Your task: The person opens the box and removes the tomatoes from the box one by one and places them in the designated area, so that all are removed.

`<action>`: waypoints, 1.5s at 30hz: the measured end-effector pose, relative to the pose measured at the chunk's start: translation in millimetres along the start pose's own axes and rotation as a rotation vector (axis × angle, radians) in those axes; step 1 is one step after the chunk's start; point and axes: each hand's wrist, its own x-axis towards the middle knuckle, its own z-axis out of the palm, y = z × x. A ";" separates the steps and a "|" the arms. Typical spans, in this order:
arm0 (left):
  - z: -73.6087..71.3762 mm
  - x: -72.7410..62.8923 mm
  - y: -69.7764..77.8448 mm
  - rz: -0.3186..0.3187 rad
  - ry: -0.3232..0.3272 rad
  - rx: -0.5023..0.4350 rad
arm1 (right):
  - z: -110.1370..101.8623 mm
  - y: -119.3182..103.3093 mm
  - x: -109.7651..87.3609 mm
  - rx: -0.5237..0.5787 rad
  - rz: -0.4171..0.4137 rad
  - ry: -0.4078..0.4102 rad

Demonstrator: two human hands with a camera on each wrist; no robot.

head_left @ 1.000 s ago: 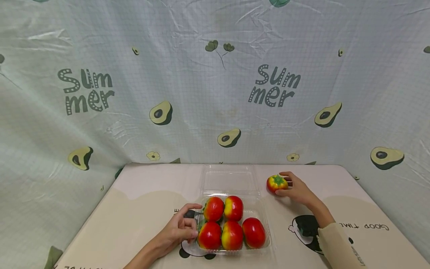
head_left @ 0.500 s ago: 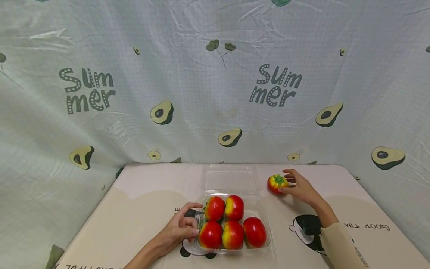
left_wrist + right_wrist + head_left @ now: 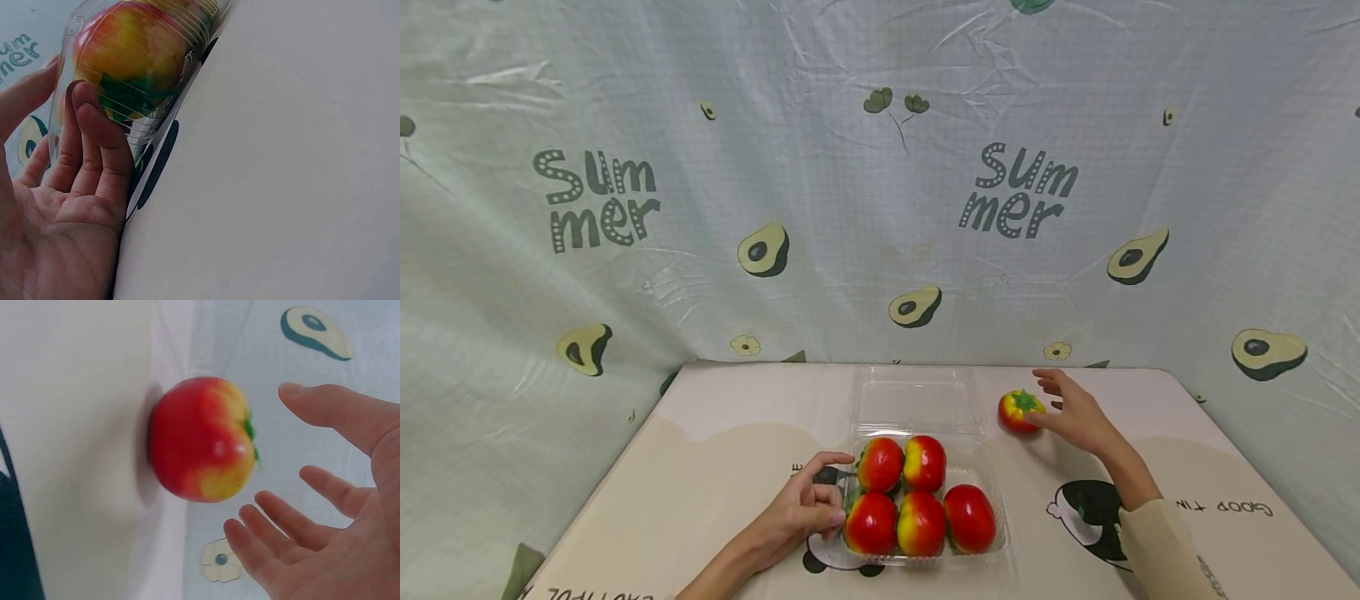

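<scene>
Red-and-yellow, glossy round fruit with a green star-shaped cap [image 3: 1016,412] stands, in the head view, cap up near the back edge of the pale printed table [image 3: 722,467]; it lies at 9 o'clock from the right hand [image 3: 1078,418], much the nearer one, and shows no clear long axis. Between 7 and 8 o'clock from it is the unfilled back corner of the clear plastic hinged container [image 3: 967,467], which holds five similar red-and-yellow fruits [image 3: 920,523]; its clear lid [image 3: 913,402] lies open at 12 o'clock. Bare table separates fruit and container, with more room at 3 o'clock beyond the hand. The left hand [image 3: 801,510] is at the container's 9 o'clock side. In the left wrist view its fingers are loosely bent at the clear wall, clasping nothing visible. In the right wrist view the other hand's fingers are spread and released, apart from the fruit, whose cap faces them at 3 o'clock.
</scene>
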 end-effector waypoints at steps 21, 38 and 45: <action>-0.2 0.0 0.0 -0.007 0.004 0.000 | -7.4 -42.4 -9.8 0.003 -0.187 -0.049; 0.6 0.4 -0.3 0.012 -0.004 -0.008 | -2.0 -50.5 -12.1 0.037 -0.221 -0.172; 0.5 0.8 -0.8 0.021 -0.008 -0.014 | 1.3 -51.6 -13.3 0.041 -0.229 -0.203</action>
